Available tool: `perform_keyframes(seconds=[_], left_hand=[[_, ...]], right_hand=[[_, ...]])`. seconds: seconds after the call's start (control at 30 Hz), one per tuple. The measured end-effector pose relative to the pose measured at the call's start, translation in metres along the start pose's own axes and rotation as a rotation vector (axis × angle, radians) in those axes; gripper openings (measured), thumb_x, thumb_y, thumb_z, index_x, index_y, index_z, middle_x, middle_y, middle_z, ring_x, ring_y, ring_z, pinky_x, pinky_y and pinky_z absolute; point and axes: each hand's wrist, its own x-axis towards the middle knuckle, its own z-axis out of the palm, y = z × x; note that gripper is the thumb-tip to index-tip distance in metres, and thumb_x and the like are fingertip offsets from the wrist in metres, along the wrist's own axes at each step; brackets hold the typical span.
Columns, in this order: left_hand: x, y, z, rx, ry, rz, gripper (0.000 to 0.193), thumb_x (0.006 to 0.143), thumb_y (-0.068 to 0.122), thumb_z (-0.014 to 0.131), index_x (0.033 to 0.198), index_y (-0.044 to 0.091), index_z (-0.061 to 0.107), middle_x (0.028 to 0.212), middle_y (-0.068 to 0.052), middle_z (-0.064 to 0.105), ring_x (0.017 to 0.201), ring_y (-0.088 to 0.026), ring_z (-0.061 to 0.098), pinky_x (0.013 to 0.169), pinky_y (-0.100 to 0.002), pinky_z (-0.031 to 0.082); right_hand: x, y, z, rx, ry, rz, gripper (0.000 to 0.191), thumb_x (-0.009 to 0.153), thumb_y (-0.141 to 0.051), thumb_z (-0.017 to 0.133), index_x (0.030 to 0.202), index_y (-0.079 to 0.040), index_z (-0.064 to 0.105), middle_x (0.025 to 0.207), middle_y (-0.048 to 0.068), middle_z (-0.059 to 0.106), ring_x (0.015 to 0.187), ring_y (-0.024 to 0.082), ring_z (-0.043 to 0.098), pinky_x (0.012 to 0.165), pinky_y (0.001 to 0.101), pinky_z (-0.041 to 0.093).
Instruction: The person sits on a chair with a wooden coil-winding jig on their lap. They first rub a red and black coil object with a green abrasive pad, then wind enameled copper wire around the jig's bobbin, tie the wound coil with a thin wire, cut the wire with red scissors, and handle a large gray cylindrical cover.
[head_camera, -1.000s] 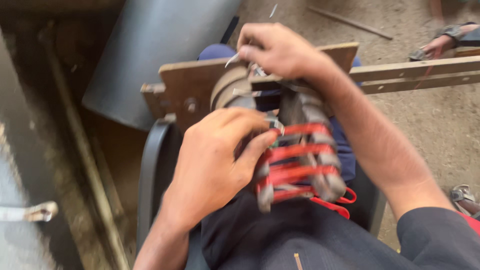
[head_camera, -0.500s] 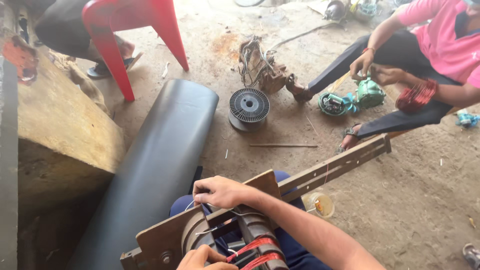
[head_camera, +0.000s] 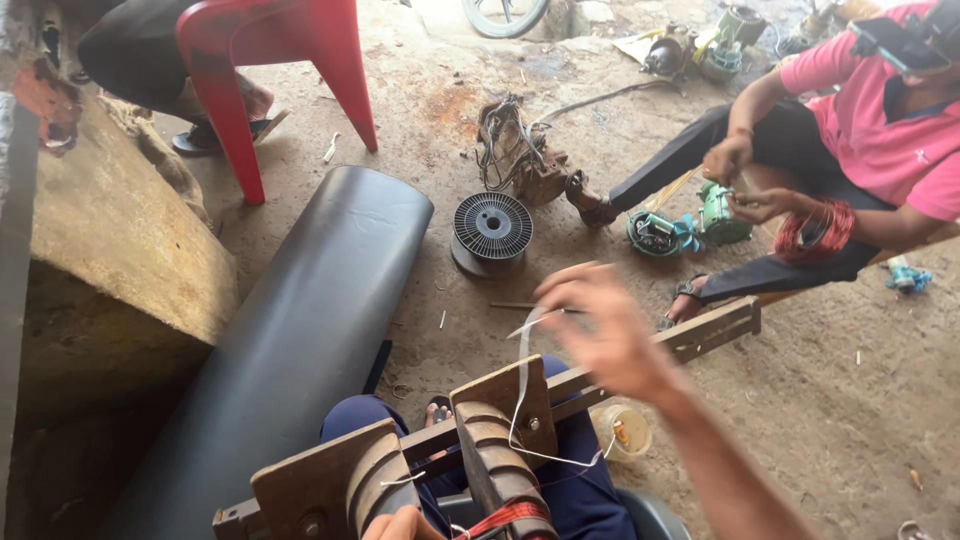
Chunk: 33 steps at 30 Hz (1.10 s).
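One pale strip of tape (head_camera: 521, 385) now stretches from my raised right hand (head_camera: 600, 330), pinched shut on it, to the stepped wooden winding former (head_camera: 495, 455) on my lap; a second ago that hand pressed the red-bound coil (head_camera: 505, 517). Left hand (head_camera: 400, 524) near the coil, grip hidden.
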Motion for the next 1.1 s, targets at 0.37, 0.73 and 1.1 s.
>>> perform_keyframes(seconds=[0.37,0.73,1.1], left_hand=[[0.04,0.008,-0.023,-0.025,-0.146,-0.054,0.031,0.058,0.005,0.074,0.042,0.002,0.048,0.038,-0.011,0.03,0.032,-0.021,0.035,0.038,-0.039,0.022],[0.165,0.095,-0.104,-0.136,-1.184,0.155,0.019,0.075,0.034,0.082,0.082,0.016,0.078,0.099,-0.002,0.065,0.095,-0.024,0.067,0.066,-0.04,0.056],[0.188,0.102,-0.101,-0.184,-1.185,0.005,0.006,0.075,0.015,0.075,0.074,0.01,0.076,0.097,-0.003,0.067,0.095,-0.025,0.065,0.064,-0.04,0.054]], right_hand=[[-0.085,0.01,-0.14,0.981,0.447,0.235,0.014,0.11,0.001,0.051,0.104,0.003,0.064,0.08,0.013,0.065,0.069,0.015,0.058,0.063,0.0276,0.046],[-0.04,-0.083,0.0,0.298,-0.514,0.059,0.007,0.087,-0.012,0.075,0.091,-0.006,0.074,0.075,0.005,0.073,0.065,0.009,0.066,0.059,0.0257,0.053],[-0.039,-0.088,0.047,0.122,-0.738,0.004,0.016,0.076,-0.011,0.081,0.091,-0.008,0.077,0.074,0.008,0.076,0.054,0.019,0.07,0.046,0.0308,0.05]])
